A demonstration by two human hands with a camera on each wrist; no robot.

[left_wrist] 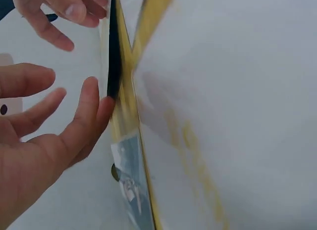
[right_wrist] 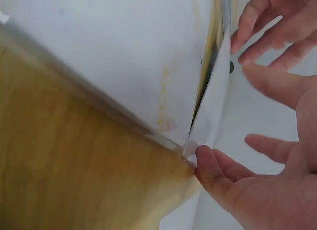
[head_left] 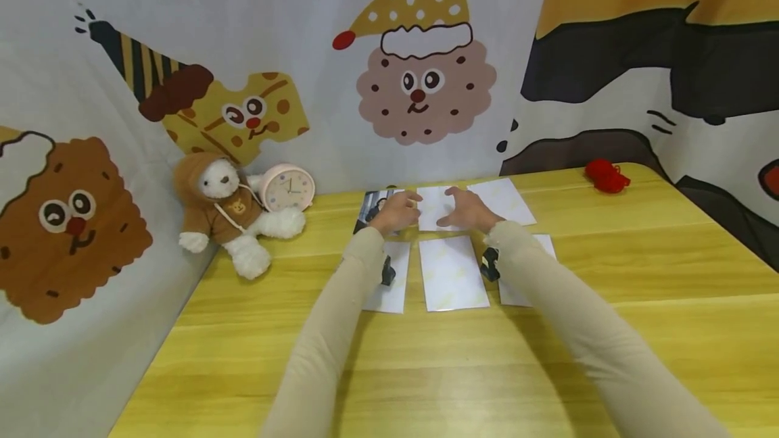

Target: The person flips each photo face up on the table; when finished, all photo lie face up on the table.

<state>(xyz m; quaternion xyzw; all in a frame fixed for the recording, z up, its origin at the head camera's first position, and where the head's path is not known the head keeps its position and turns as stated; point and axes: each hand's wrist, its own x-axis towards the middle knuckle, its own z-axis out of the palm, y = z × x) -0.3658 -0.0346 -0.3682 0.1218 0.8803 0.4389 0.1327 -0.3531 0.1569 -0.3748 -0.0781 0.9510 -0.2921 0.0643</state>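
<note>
Both hands reach to the back row of cards. My left hand [head_left: 395, 212] hovers beside a printed photo card [head_left: 368, 208], fingers loosely bent; in the left wrist view its fingertips [left_wrist: 90, 91] touch the lower end of a tilted card [left_wrist: 114, 52] with a dark underside. My right hand [head_left: 468, 211] is spread over the middle white card [head_left: 429, 211], thumb apart from the fingers. In the right wrist view, its fingertips [right_wrist: 204, 158] touch the corner of that slightly raised card [right_wrist: 215, 101]. Neither hand visibly curls round it.
White cards lie back right [head_left: 508, 201], front left [head_left: 395, 296], front middle [head_left: 453, 272] and front right [head_left: 514, 293], the last partly under the right forearm. A plush bear [head_left: 228, 215] and a clock [head_left: 290, 188] sit at left. A red object [head_left: 606, 176] lies back right.
</note>
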